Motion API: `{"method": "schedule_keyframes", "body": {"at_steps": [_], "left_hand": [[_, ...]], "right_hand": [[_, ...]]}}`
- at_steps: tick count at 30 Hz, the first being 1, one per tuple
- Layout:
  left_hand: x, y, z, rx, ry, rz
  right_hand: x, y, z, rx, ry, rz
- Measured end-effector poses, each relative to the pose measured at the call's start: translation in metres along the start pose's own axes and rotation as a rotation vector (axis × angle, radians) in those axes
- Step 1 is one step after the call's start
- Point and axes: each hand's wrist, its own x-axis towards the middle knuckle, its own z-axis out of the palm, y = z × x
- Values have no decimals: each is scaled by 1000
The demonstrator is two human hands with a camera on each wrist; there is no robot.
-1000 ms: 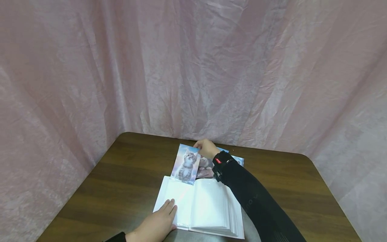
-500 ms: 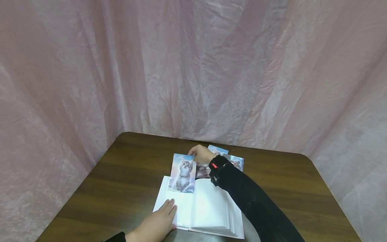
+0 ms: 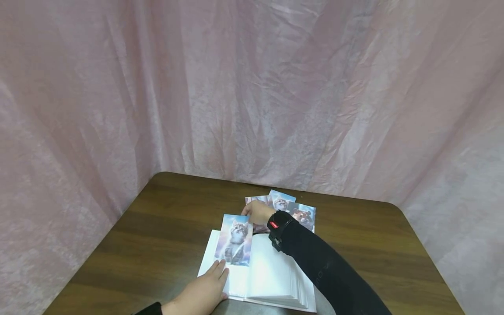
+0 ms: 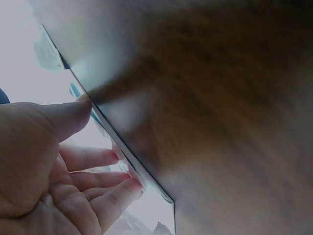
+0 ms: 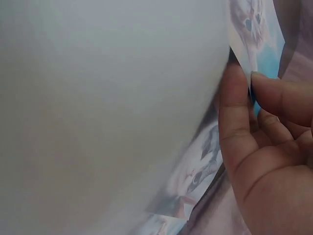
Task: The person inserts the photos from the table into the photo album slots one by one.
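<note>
An open photo album [image 3: 271, 267] with white pages lies at the table's front. Over its left page is a kitten photo [image 3: 236, 240] with a blue and lilac background. My right hand [image 3: 258, 213] pinches that photo's upper right corner between thumb and finger; in the right wrist view the photo [image 5: 259, 34] stands at the fingertips. My left hand [image 3: 204, 286] rests on the lower left of the left page, its fingers extended, fingertips right at the photo's lower edge. In the left wrist view its thumb [image 4: 73, 117] lies at the album's edge.
Behind the album lie several more photos, among them a kitten photo [image 3: 281, 200] and a brown animal photo [image 3: 303, 215]; the right hand partly covers this group. The brown wooden table [image 3: 157, 227] ends at a pink curtain [image 3: 252, 87].
The right hand has drawn the kitten photo toward me and slightly left, further down over the left page. More of the photos behind now show. The left hand has stayed in place.
</note>
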Motion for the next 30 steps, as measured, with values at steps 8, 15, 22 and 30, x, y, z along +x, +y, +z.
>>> {"method": "schedule_keyframes", "body": {"at_steps": [8, 15, 22, 30], "left_hand": [[2, 2, 1, 21, 40, 16], [6, 4, 3, 80, 43, 29], [7, 5, 3, 83, 31, 31], [7, 4, 4, 91, 33, 32]], "right_hand": [[-9, -6, 3, 0, -37, 33], [-9, -2, 4, 18, -67, 47], [-8, -3, 0, -67, -55, 4], [-4, -14, 4, -261, 45, -124]]}}
